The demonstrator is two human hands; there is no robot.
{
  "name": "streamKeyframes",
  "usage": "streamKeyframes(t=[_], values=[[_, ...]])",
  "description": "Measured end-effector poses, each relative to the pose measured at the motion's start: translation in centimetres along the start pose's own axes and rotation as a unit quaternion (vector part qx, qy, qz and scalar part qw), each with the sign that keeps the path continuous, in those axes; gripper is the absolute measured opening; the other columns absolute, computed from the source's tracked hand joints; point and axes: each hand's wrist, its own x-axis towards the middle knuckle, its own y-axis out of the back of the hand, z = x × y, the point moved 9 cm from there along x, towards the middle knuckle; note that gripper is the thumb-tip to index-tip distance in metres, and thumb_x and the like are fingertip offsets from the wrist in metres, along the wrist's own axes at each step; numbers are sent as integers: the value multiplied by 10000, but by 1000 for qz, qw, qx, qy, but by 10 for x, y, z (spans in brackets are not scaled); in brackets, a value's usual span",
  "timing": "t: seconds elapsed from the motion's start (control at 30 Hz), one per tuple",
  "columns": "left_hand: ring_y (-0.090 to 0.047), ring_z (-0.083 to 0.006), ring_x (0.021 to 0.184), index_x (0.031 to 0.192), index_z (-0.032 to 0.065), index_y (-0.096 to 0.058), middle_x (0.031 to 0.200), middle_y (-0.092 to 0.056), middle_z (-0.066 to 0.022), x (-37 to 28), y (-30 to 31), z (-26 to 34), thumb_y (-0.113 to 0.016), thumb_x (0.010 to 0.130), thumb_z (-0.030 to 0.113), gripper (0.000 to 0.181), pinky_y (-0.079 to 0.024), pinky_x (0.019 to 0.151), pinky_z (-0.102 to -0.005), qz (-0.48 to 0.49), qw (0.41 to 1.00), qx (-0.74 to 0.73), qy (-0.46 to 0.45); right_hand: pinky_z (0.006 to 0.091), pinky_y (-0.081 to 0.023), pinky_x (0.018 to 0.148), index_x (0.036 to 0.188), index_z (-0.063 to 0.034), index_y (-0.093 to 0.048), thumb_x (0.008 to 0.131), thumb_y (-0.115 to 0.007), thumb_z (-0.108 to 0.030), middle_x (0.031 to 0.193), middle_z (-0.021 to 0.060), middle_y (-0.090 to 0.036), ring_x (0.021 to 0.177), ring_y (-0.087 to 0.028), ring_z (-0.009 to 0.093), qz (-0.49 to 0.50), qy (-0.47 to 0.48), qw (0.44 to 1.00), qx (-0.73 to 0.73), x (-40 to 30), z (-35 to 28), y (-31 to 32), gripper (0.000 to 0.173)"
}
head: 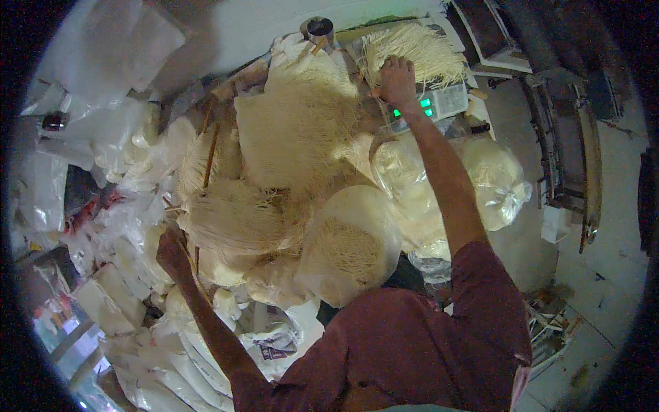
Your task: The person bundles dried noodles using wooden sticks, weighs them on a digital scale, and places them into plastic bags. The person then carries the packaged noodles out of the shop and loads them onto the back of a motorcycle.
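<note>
My right hand [397, 81] is at the upper right, its fingers curled down onto the left side of a heap of pale noodles [432, 54]. That heap lies on a digital scale [451, 101] with lit green displays, and my wrist crosses above them. On the left, my left hand [173, 253] is closed around what looks like a thin wooden stick [170, 205], beside a bundle of noodles [231, 216]. A larger sheet of noodles [298, 134] spreads across the middle of the work surface. Close to my body stands a clear plastic bag [355, 247] with noodles inside.
Filled plastic bags [494, 175] sit below the scale, partly behind my right forearm. A metal cup [320, 28] stands at the back against the wall. Crumpled plastic bags [123, 221] pile up at left. Dark wooden furniture [566, 149] stands on the right.
</note>
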Motion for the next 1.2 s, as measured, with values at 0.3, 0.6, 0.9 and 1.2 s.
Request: streamKeyframes(t=[0.3, 0.6, 0.9, 1.2], values=[[-628, -154, 930, 1114, 60, -672, 991, -695, -49, 49, -271, 307, -472, 1009, 422, 427, -470, 756, -308, -298, 855, -423, -28, 447, -531, 701, 989, -63, -616, 752, -647, -197, 880, 110, -647, 771, -665, 312, 63, -36, 994, 77, -21, -67, 6, 273], [-646, -264, 1055, 1253, 67, -595, 1121, -673, -120, 18, -265, 407, -449, 979, 557, 580, -531, 936, -431, -349, 259, -864, 253, 451, -548, 785, 1162, -19, -561, 792, -683, -163, 1135, 214, -591, 1018, -634, 370, -132, 70, 934, 325, -89, -145, 126, 415], [-658, -192, 828, 1188, 83, -593, 1000, -679, -72, -16, -190, 446, -658, 901, 437, 460, -571, 634, -379, -381, 20, -910, 160, 445, -417, 1058, 1362, -36, -476, 806, -757, -345, 1322, 123, -525, 1196, -511, 306, -270, 224, 924, 150, -97, -116, -25, 695], [-652, -277, 974, 1132, 32, -612, 1067, -675, -124, -16, -80, 275, -752, 817, 279, 424, -519, 834, -369, -91, 868, -482, -79, 409, -430, 1063, 1342, -47, -502, 827, -728, -323, 1299, 112, -558, 1185, -552, 267, -658, -11, 460, 596, -120, -179, -29, 626]])
